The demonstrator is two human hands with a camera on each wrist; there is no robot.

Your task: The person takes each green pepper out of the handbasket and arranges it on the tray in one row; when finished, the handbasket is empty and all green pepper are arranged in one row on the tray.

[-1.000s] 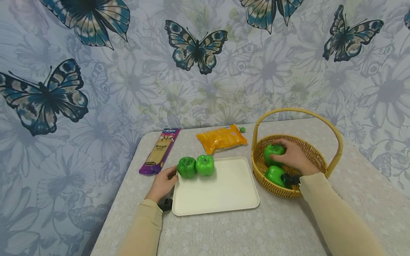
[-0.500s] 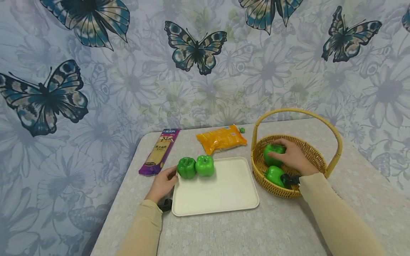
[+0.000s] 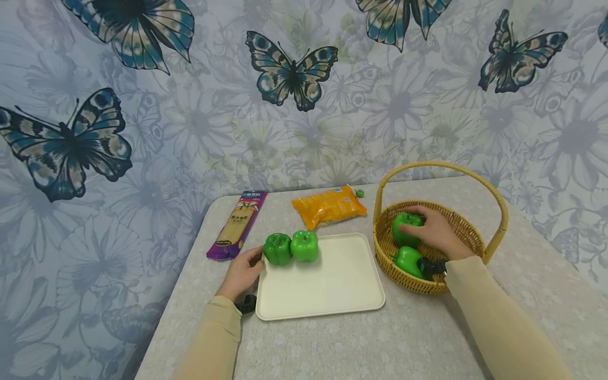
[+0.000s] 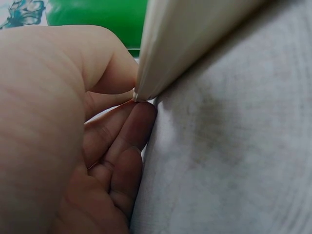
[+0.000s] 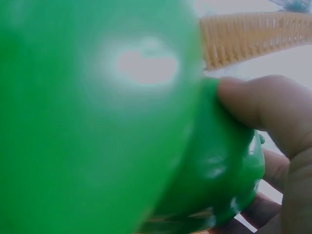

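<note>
In the head view my left hand [image 3: 241, 272] is at the upper left corner of a cream rectangular tray [image 3: 323, 287]. The left wrist view has the thumb on one side of the tray's edge [image 4: 168, 48] and the fingers beneath it, pinching it. Two green bell peppers, one darker [image 3: 277, 249] and one brighter [image 3: 305, 246], stand side by side on the tray near that hand. Inside a wicker basket [image 3: 404, 281], my right hand [image 3: 438, 232] grips another green bell pepper [image 5: 219, 156], thumb and fingers around it. A further bell pepper [image 3: 406, 261] lies below my right wrist.
A purple pasta packet [image 3: 236, 226] lies left of the tray, and an orange packet [image 3: 330, 206] lies behind it. A small green item [image 3: 359, 193] is beside the orange packet. The basket's tall handle [image 3: 439, 164] arches above the right hand. A patterned wall backs the table.
</note>
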